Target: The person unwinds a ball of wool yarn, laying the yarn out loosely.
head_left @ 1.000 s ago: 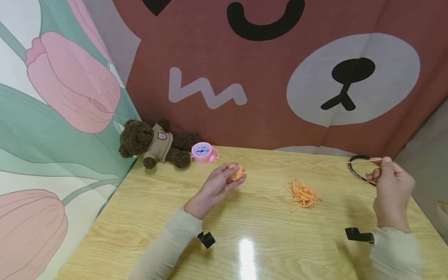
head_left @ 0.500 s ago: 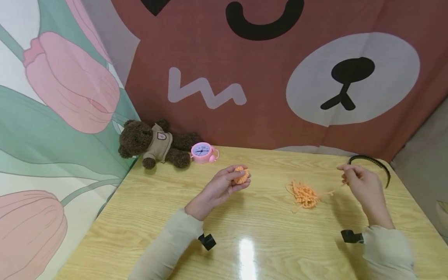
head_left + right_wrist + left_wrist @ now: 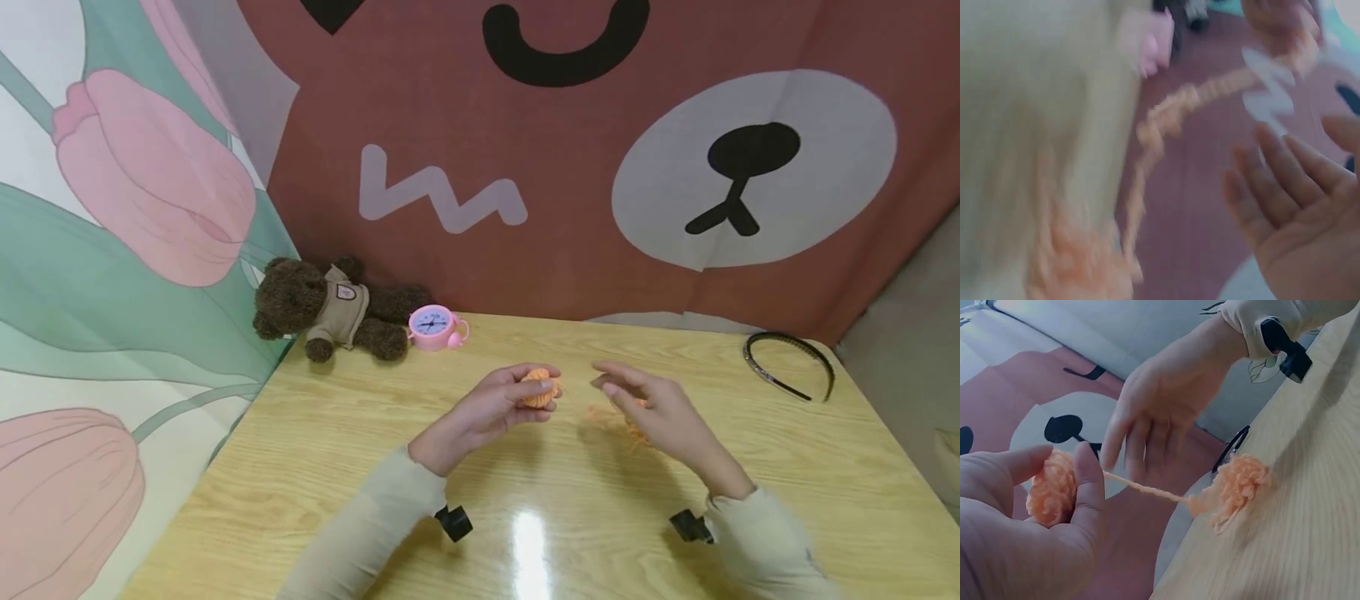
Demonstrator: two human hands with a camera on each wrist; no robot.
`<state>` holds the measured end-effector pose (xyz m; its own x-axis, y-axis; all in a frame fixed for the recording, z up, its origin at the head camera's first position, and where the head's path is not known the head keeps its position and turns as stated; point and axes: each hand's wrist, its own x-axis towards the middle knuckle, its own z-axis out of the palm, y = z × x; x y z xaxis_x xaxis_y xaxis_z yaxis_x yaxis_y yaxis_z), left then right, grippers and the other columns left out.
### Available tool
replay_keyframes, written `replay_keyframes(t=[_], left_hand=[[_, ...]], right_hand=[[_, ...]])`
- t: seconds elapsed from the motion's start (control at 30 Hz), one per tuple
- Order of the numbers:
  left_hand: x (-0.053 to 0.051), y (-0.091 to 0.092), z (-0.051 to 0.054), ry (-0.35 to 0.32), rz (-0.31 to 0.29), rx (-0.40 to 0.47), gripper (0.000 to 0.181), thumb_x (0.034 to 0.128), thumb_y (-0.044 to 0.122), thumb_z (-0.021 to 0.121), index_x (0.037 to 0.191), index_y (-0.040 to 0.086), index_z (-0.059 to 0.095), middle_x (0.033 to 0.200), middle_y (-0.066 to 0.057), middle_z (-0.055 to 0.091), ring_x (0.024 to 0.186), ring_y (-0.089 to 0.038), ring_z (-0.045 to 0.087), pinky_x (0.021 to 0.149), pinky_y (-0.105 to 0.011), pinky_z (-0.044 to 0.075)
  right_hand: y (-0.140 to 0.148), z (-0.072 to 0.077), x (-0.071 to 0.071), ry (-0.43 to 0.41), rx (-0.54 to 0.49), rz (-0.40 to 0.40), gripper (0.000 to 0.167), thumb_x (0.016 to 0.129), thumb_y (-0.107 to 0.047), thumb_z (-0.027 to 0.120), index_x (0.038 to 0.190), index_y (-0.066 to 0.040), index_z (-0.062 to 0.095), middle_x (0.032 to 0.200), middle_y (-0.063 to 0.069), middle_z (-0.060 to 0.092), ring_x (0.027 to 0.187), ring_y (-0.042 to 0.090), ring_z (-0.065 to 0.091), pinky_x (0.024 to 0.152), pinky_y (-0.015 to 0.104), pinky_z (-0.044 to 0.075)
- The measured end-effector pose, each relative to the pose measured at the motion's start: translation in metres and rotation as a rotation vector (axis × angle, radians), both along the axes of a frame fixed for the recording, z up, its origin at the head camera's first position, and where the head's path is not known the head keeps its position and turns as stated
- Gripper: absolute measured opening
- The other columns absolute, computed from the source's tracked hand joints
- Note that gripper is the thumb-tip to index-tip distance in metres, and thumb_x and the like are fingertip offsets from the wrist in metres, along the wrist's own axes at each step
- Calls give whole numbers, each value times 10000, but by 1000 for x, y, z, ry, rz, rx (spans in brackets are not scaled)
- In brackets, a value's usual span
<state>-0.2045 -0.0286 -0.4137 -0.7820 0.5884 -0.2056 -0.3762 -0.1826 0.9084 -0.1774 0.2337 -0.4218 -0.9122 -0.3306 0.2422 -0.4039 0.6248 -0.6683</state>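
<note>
The left hand (image 3: 483,412) pinches one yarn ball (image 3: 538,388); the right hand (image 3: 667,412) extends empty fingers. Left wrist view shows one strand (image 3: 1154,492) reaching the worktop (image 3: 360,417)'s one heap (image 3: 1241,481), partly hidden in head view.

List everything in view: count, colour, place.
Table: 1, yellowish wood, centre
Yarn ball: 1, orange, held above table
Yarn pile: 1, orange, on table
Yarn strand: 1, orange, between ball and pile
Teddy bear: 1, dark brown, back left
Alarm clock: 1, pink, by teddy's legs
Headband: 1, black, back right
Bear-face cloth: 1, russet, behind table
Tulip-print cloth: 1, pink and green, left
Side backdrop: 1, grey, right
Sleeves: 2, beige, foreground
Wrist cameras: 2, black, by sleeves
Left hand: 1, bare, gripping ball
Right hand: 1, bare, beside left hand
</note>
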Motion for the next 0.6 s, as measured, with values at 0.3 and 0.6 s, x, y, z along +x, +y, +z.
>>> replay_keyframes(t=[0.3, 0.6], left_hand=[[1, 5, -5, 42, -70, -63, 392, 1033, 92, 566, 1412, 3, 520, 1071, -20, 659, 846, -73, 672, 734, -166, 591], [-8, -12, -9, -31, 87, 38, 369, 1044, 118, 563, 1399, 21, 541, 1173, -87, 701, 1004, -120, 720, 900, -242, 614]], right_hand=[[-17, -6, 5, -144, -64, 144, 282, 1078, -300, 509, 952, -220, 749, 544, -3, 540, 449, 99, 481, 426, 271, 463], [33, 18, 0, -12, -235, -206, 412, 1099, -366, 421, 1140, -106, 738, 539, 66, 523, 668, 191, 659, 691, 226, 597]])
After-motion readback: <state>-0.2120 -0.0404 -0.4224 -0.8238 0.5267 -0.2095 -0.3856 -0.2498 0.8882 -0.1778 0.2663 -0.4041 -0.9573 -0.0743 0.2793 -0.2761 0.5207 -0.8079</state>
